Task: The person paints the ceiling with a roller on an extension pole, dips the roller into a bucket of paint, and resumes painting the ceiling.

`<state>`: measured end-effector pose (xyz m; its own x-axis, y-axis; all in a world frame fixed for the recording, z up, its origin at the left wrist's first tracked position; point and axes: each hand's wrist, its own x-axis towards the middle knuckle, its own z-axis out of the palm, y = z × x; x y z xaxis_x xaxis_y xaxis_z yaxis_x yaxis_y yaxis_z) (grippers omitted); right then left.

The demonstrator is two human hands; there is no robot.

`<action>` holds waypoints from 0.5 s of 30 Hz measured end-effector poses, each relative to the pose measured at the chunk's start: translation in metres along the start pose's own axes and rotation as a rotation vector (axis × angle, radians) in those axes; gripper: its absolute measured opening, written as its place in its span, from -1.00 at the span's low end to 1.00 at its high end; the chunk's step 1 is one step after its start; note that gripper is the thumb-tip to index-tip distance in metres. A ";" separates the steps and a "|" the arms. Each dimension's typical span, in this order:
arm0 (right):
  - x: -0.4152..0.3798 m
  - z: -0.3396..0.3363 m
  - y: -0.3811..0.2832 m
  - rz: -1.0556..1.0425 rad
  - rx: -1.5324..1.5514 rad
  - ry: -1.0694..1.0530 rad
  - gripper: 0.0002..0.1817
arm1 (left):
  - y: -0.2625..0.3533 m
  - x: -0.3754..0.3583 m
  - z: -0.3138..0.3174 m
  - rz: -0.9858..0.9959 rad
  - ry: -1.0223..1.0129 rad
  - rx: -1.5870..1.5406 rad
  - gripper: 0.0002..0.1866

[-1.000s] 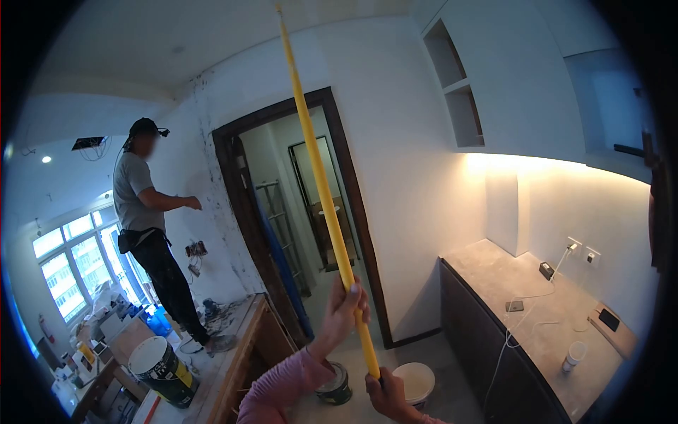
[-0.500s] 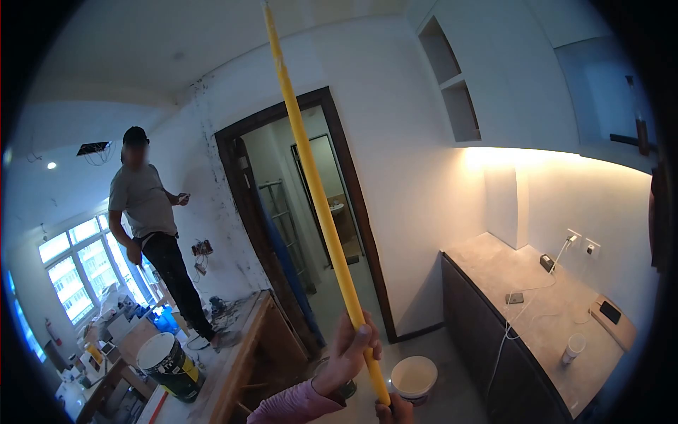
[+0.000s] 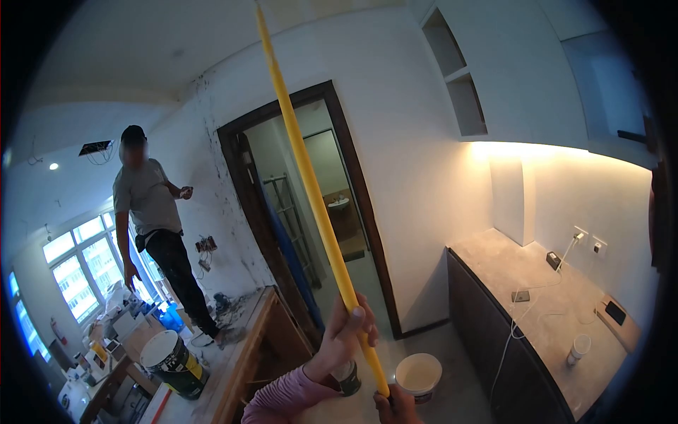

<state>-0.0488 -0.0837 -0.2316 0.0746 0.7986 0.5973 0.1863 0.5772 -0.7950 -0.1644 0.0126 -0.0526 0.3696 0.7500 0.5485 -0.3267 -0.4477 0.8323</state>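
A long yellow pole rises at a slant from the bottom middle toward the ceiling, its far end running up to the top edge of the view. My left hand, in a pink sleeve, is wrapped round the lower part of the pole. Below it, at the pole's bottom end, my right hand is closed round the same pole, partly cut off by the frame. A white bucket stands on the floor just beyond my right hand. Another can is partly hidden behind my left forearm.
On the left a person stands on a wooden worktop beside a large paint bucket. A dark-framed doorway is ahead. To the right is a counter with cables, a phone and a cup, below wall cabinets.
The pole's top has shifted slightly left, and both my hands sit a little higher in view. The other person's near arm has dropped lower beside the body.
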 end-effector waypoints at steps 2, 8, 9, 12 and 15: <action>0.017 0.007 -0.007 -0.033 0.010 0.019 -0.77 | 0.003 0.018 -0.013 0.005 0.009 0.012 -0.71; 0.084 0.029 0.011 0.050 0.062 -0.028 -0.72 | 0.002 0.090 -0.056 0.030 0.041 0.017 -0.73; 0.099 0.032 0.008 0.049 0.055 -0.013 -0.72 | 0.002 0.102 -0.063 0.027 0.047 0.013 -0.73; 0.139 0.043 0.010 -0.003 0.004 0.020 -0.75 | 0.006 0.141 -0.083 0.015 0.069 0.033 -0.71; 0.178 0.054 0.015 -0.054 0.001 0.048 -0.77 | 0.011 0.179 -0.100 -0.017 0.100 0.051 -0.68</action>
<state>-0.0856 0.0760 -0.1429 0.1113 0.7570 0.6439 0.1903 0.6197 -0.7614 -0.1889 0.1912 0.0464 0.2850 0.8016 0.5255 -0.2753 -0.4567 0.8459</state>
